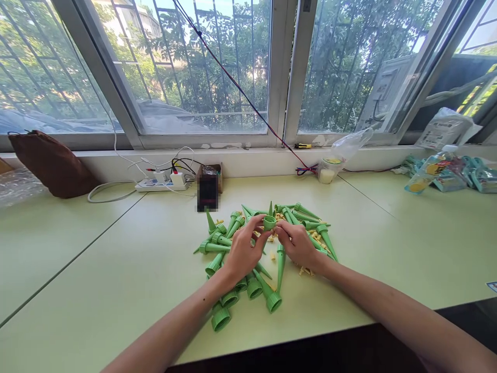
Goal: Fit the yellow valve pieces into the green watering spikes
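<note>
My left hand [245, 246] is closed around a green plastic watering spike [269, 223], its round threaded opening tipped up towards me. Right beside that opening is my right hand [298, 242], fingertips pinched together at the spike's side. Whatever the right fingertips hold is too small and hidden to make out. Around both hands lie several more green spikes, one [280, 264] just below the hands and another [273, 300] nearer the table's front edge. Small yellow plastic pieces [318, 239] are scattered among them, mostly under and beyond my right hand.
The pale green table [128, 290] runs up to a windowsill. At the back stand a power strip [161, 182] with cables, a small dark box [208, 191] and a plastic cup [326, 172]. A brown bag [52, 163] is at left, a drink pouch [430, 170] at right.
</note>
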A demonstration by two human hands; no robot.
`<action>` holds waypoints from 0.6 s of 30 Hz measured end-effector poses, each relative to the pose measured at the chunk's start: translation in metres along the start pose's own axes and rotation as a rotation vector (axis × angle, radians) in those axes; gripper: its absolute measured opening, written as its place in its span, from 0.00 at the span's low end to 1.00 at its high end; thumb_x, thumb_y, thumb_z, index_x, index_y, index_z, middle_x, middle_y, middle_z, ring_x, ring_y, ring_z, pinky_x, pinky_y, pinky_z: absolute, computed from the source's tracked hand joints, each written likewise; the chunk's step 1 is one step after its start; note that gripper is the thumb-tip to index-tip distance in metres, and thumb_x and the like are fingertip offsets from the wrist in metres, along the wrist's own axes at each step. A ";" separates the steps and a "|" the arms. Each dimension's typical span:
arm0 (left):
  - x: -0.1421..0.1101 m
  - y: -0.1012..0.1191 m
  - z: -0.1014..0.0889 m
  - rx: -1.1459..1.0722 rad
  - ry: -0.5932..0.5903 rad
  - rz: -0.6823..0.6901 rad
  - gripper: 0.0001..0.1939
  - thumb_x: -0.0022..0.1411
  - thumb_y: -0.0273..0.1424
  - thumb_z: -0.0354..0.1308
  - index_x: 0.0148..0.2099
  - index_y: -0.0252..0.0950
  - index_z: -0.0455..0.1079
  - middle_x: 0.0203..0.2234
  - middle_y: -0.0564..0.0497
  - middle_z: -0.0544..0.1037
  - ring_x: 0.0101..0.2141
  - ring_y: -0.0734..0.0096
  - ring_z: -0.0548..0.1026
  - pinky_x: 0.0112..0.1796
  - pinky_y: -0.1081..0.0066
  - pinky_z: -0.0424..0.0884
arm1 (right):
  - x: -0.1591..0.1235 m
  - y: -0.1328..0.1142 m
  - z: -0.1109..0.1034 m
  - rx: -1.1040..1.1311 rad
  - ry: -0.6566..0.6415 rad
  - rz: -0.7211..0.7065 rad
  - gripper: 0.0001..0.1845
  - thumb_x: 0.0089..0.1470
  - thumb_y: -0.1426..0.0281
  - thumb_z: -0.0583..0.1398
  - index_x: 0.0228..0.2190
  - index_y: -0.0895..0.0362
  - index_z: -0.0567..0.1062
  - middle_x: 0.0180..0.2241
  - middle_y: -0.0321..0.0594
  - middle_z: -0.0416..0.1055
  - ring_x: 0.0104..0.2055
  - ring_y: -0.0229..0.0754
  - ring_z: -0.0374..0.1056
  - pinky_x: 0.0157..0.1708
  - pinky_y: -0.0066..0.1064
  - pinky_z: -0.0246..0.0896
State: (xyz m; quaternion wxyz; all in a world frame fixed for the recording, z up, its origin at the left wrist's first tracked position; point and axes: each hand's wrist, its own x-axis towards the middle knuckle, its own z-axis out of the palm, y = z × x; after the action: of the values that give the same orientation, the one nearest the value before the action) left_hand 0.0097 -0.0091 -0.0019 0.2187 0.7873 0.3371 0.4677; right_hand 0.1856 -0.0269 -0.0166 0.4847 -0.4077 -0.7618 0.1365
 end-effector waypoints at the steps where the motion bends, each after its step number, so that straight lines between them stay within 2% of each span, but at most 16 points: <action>1: 0.000 0.000 0.000 0.002 0.004 -0.003 0.15 0.65 0.31 0.57 0.54 0.39 0.66 0.33 0.51 0.79 0.33 0.70 0.78 0.28 0.76 0.73 | 0.000 0.000 0.000 0.004 0.000 0.001 0.19 0.69 0.62 0.48 0.26 0.53 0.61 0.20 0.31 0.59 0.21 0.36 0.53 0.24 0.30 0.51; 7: 0.004 -0.003 -0.001 0.003 0.014 -0.029 0.15 0.65 0.29 0.55 0.54 0.38 0.67 0.35 0.50 0.79 0.34 0.70 0.78 0.30 0.75 0.74 | 0.002 -0.003 0.003 -0.004 -0.019 0.012 0.16 0.68 0.63 0.50 0.27 0.54 0.64 0.22 0.32 0.61 0.23 0.37 0.55 0.25 0.30 0.53; 12: 0.005 -0.003 -0.002 -0.035 0.010 -0.055 0.15 0.66 0.30 0.55 0.55 0.38 0.67 0.34 0.50 0.80 0.34 0.70 0.79 0.31 0.75 0.75 | 0.002 -0.003 0.002 0.009 -0.045 0.016 0.08 0.65 0.67 0.55 0.33 0.55 0.69 0.23 0.33 0.63 0.22 0.36 0.55 0.25 0.29 0.52; 18: 0.005 -0.003 -0.002 -0.056 0.000 -0.056 0.16 0.66 0.31 0.55 0.55 0.38 0.67 0.34 0.50 0.79 0.33 0.70 0.78 0.30 0.75 0.75 | 0.002 -0.004 0.002 0.006 -0.040 0.022 0.10 0.65 0.68 0.54 0.30 0.55 0.67 0.23 0.33 0.63 0.23 0.36 0.55 0.25 0.29 0.52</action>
State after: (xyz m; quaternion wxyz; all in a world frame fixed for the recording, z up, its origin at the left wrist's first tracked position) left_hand 0.0085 -0.0036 0.0001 0.2535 0.7711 0.3457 0.4707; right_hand 0.1812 -0.0277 -0.0140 0.4689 -0.4119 -0.7664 0.1521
